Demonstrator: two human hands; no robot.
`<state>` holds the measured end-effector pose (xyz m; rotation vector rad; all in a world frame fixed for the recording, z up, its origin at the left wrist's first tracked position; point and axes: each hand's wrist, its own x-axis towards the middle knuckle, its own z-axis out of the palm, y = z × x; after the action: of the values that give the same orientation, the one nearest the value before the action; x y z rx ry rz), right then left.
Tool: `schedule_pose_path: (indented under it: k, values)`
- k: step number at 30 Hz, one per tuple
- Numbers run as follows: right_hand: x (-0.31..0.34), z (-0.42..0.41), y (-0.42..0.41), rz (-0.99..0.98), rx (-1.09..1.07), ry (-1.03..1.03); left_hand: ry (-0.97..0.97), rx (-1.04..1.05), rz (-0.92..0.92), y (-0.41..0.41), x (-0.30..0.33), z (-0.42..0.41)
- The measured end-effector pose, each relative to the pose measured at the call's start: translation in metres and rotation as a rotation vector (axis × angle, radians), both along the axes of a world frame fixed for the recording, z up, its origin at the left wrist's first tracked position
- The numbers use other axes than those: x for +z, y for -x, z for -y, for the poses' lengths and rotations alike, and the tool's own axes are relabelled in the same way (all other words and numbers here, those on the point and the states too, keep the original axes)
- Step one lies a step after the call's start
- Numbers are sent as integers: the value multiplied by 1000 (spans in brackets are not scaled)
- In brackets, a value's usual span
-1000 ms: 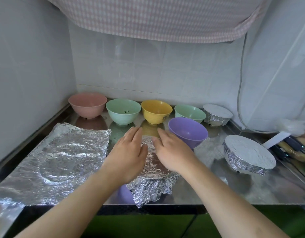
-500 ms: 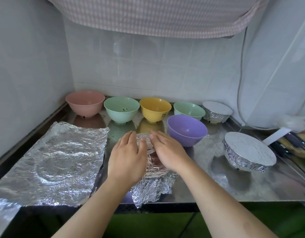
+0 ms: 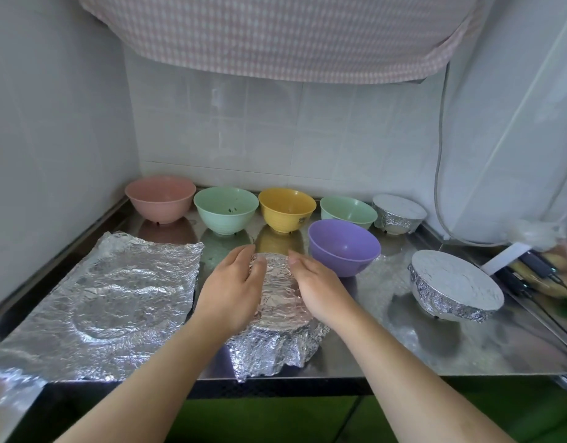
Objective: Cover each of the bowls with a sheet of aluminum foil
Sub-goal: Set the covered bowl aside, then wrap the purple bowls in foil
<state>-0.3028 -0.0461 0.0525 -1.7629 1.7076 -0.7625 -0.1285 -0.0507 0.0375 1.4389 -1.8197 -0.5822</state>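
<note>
Foil-draped bowl [image 3: 277, 311] sits at the counter's [image 3: 435, 353] front edge. My left hand [image 3: 232, 290] and right hand [image 3: 320, 290] rest flat on its top, fingers straight, gripping nothing. Advice: press outward to the rim, then crimp the loose skirt evenly.

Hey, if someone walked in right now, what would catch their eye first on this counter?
Two hands, the left hand and the right hand, pressing foil over a bowl at the counter's front edge. Behind them, a row of colourful uncovered bowls lines the wall, and a big crinkled foil sheet lies flat to the left.
</note>
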Motion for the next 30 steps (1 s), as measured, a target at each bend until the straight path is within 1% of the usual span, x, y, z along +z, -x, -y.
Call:
schedule_pose_path:
  k: [3, 7, 11, 14, 17, 19, 22, 24, 26, 28, 30]
  values:
    - [6, -5, 4, -25, -13, 33, -4, -21, 57, -9, 5, 8]
    - [14, 10, 1, -153, 14, 88, 0, 29, 181, 5, 7, -2]
    - [4, 20, -12, -264, 112, 61, 56, 152, 319, 25, -9, -20]
    - [-1, 26, -11, -269, 98, 38, 58, 170, 314, 22, -17, -12]
    - [-1, 26, -9, -250, 79, 27, 82, 129, 418, 16, -28, -4]
    - [1, 25, -9, -233, 75, 24, 56, 110, 346, 16, -24, -9]
    - [4, 22, -9, -207, 62, 27, 49, 113, 129, 16, -11, -19]
    - [5, 19, -9, -194, 53, 22, 15, 130, 72, 15, -7, -20]
    - [6, 16, -9, -162, 40, 6, -20, 148, -27, 13, -9, -18]
    - [7, 11, -7, -90, 19, -9, -48, 157, -168, 12, -6, -17]
    - [9, 6, -7, 8, -11, -6, -59, 151, -260, 11, -4, -16]
